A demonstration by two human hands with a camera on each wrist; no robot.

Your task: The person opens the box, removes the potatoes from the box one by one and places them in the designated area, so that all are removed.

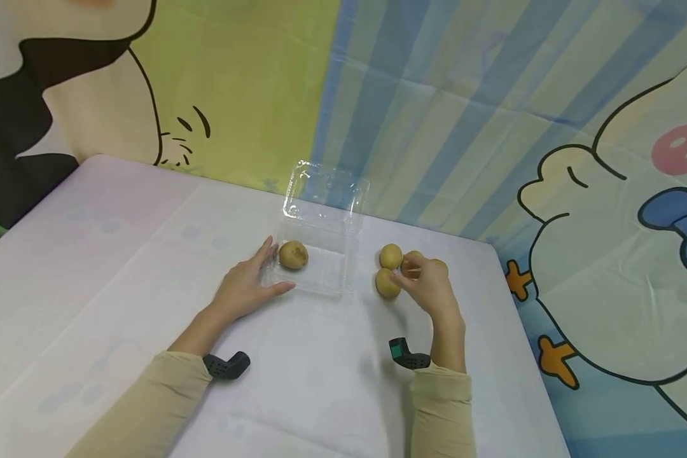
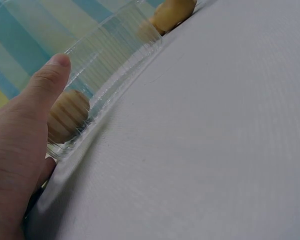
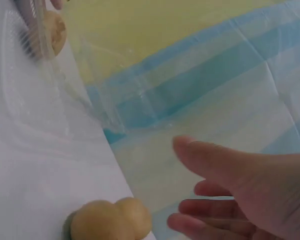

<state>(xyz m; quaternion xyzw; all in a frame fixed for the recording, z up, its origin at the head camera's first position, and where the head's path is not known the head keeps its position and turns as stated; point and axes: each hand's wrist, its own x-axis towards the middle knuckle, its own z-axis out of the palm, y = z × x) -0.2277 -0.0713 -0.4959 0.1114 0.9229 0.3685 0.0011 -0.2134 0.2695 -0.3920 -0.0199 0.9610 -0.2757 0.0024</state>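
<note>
A clear plastic clamshell box [image 1: 326, 289] stands on the table with its lid raised at the back. One potato [image 1: 294, 255] lies inside, near the left end. My left hand [image 1: 245, 289] rests against the box's left end, fingers along the side and thumb [image 2: 52, 82] extended by the front wall. To the right of the box lies a group of potatoes [image 1: 387, 284]. Over this group hovers my right hand [image 1: 429, 283], partly hiding the far ones. In the right wrist view its fingers are loosely bent apart from the thumb, with nothing between them.
A white cloth [image 1: 298, 381] covers the table. Behind and to the right hangs a printed cartoon curtain [image 1: 435, 114], close to the table's far edge. The raised lid [image 1: 326, 194] stands in front of the curtain.
</note>
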